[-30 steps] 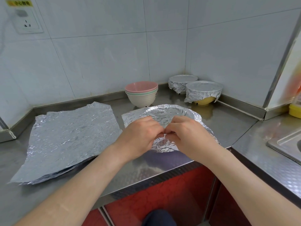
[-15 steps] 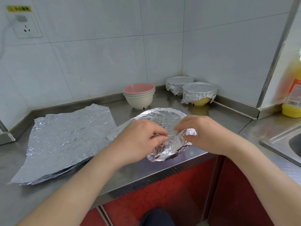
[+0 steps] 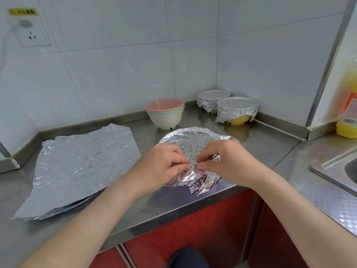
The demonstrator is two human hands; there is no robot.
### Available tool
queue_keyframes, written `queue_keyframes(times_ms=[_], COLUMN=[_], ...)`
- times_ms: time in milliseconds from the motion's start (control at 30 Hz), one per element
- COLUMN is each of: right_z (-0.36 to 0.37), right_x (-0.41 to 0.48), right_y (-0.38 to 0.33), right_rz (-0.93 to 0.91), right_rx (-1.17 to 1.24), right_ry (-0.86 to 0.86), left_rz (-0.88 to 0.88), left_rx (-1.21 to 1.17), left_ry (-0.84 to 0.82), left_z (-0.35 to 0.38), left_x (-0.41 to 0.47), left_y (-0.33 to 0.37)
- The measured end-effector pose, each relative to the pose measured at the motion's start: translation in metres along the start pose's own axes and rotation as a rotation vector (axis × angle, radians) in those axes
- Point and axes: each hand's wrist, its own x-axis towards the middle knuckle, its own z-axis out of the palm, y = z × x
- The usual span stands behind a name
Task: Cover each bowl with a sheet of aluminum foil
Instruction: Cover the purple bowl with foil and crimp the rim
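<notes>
A white wall socket [image 3: 29, 29] sits high on the tiled wall at the far left. Below it, a pile of flat, crinkly silver foil sheets [image 3: 83, 167] lies on the shiny steel bench [image 3: 260, 151]. The pile is just beside the left hand [image 3: 160, 167].

The left hand's fingers [image 3: 181, 165] are curled in and pinch a fold of the silver foil cover [image 3: 191, 140]. This foil cover lies over a round bowl in the middle of the bench, close to the front edge. The bowl itself is hidden under the foil. On the far side the foil is pressed down round the rim. On the near side it is bunched up, and a crumpled flap hangs down in front.

Behind the hands, near the wall, stands a stack of three empty bowls [image 3: 165, 113]. The top one is pink, the middle one is green and the bottom one is cream.

The right hand [image 3: 226, 165] meets the left one over the near rim. Its fingers [image 3: 204, 165] are curled too and pinch the same foil cover, right next to the left fingertips.

In the back corner are two more wrapped bowls. The grey foil-topped bowl [image 3: 213, 97] is nearest the corner, and the yellow foil-topped bowl [image 3: 237, 109] stands just in front of it.

At the far right there is a steel sink [image 3: 338, 171] and a blurry yellow bottle [image 3: 347, 120].
</notes>
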Motion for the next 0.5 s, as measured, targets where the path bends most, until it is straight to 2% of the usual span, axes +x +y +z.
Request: queue_keyframes(times_ms=[200, 367, 500], right_z=[0.009, 0.012, 0.012], right_x=[0.002, 0.006, 0.008], right_y=[-0.001, 0.001, 0.004], right_rz=[-0.077, -0.14, -0.213], right_rx=[-0.187, -0.29, -0.363], right_ry=[0.001, 0.016, 0.035], left_rz=[0.141, 0.127, 0.154], left_rx=[0.189, 0.13, 0.19], left_ry=[0.033, 0.057, 0.032], left_z=[0.009, 0.008, 0.011], left_x=[-0.003, -0.001, 0.0], left_y=[-0.002, -0.002, -0.002])
